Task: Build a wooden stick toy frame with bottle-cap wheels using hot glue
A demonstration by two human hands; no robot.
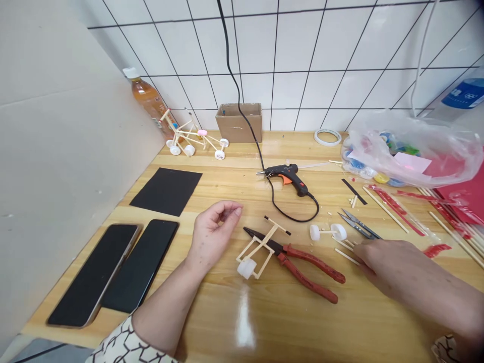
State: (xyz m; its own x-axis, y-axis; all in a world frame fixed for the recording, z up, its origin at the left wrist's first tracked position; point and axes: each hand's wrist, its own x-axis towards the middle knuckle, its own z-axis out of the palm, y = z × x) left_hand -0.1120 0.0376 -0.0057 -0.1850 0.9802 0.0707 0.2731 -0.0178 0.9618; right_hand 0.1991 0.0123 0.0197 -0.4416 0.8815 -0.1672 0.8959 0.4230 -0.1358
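My left hand rests on the wooden table, fingers curled loosely, thumb near fingertips, with nothing visible in it. Just right of it lies a small stick frame with a white cap wheel, partly across red-handled pliers. My right hand lies palm down at the right, its fingertips on thin wooden sticks. Beyond those sticks sit a white two-wheel axle and small snips. Whether the right fingers pinch a stick is hidden.
A black glue gun with its cord lies mid-table. Two phones and a black sheet lie at left. A finished stick model, bottle, cardboard box, tape roll and plastic bag line the back.
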